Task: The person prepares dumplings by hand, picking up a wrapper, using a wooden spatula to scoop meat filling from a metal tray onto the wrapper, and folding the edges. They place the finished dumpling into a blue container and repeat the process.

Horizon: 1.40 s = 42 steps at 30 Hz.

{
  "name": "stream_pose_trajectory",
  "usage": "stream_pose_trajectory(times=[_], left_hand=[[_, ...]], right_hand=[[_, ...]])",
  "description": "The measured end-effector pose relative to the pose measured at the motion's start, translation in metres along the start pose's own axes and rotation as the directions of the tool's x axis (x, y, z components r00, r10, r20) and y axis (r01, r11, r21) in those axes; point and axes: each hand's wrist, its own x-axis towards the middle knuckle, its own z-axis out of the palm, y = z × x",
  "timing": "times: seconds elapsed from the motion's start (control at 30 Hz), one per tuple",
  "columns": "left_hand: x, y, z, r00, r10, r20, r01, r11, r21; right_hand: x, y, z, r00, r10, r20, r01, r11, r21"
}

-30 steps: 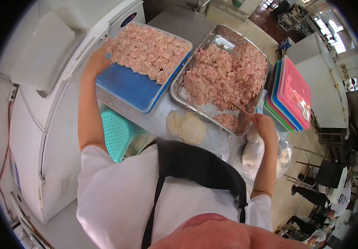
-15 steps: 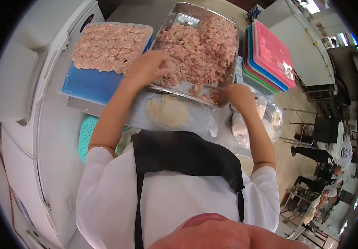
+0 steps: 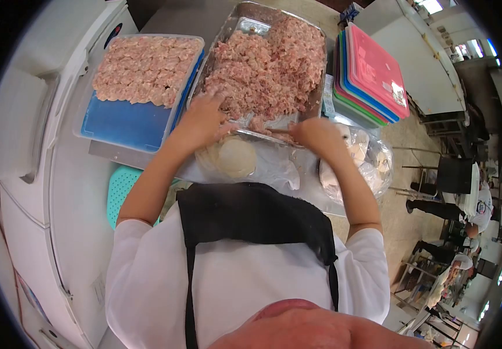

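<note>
A metal tray (image 3: 195, 87) heaped with raw ground meat (image 3: 262, 70) stands in front of me. My left hand (image 3: 203, 121) is over its near left corner, fingers apart, with nothing visible in them. Just below lies a stack of round dough wrappers (image 3: 236, 157) on clear plastic. At the tray's near right edge, my right hand (image 3: 316, 136) is closed around a thin brownish tool, perhaps a spatula (image 3: 280, 131), whose tip points left at the meat. To the left, a blue-bottomed tray (image 3: 126, 123) holds close rows of meat-filled dumplings (image 3: 146, 70).
Stacked coloured trays (image 3: 376, 70) stand right of the meat. A plastic bag of pale rounds (image 3: 364, 157) lies near my right forearm. A turquoise perforated basket (image 3: 123, 189) sits below the counter's left side. Other people (image 3: 483, 209) work far to the right.
My left hand has come down and left, from beside the meat towards the wrappers, its fingers spreading. My right hand has shifted slightly left along the tray's near edge. The view has shifted a little.
</note>
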Motion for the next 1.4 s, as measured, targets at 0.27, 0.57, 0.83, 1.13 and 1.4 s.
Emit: stream_pose_trajectory(times=[0.27, 0.57, 0.83, 1.13, 1.4], left_hand=[[-0.028, 0.020, 0.017, 0.995, 0.059, -0.083, -0.089, 0.904, -0.418], [-0.050, 0.035, 0.077, 0.980, 0.177, -0.093, -0.200, 0.869, -0.453], [-0.045, 0.031, 0.071, 0.996, 0.081, -0.044, -0.092, 0.795, -0.600], [-0.036, 0.028, 0.033, 0.913, -0.369, 0.172, 0.280, 0.263, -0.923], [-0.010, -0.001, -0.035, 0.597, -0.797, -0.096, -0.279, -0.094, -0.956]], right_hand=[[0.011, -0.036, 0.034, 0.997, 0.018, -0.073, -0.009, 0.992, 0.126], [0.068, -0.045, 0.028, 0.947, -0.116, -0.301, 0.155, 0.982, 0.109], [0.036, -0.035, -0.008, 0.980, -0.141, -0.143, 0.156, 0.983, 0.098], [0.049, -0.036, 0.008, 0.985, -0.144, -0.094, 0.155, 0.981, 0.116], [0.060, -0.068, 0.040, 0.979, -0.100, -0.177, 0.127, 0.980, 0.152]])
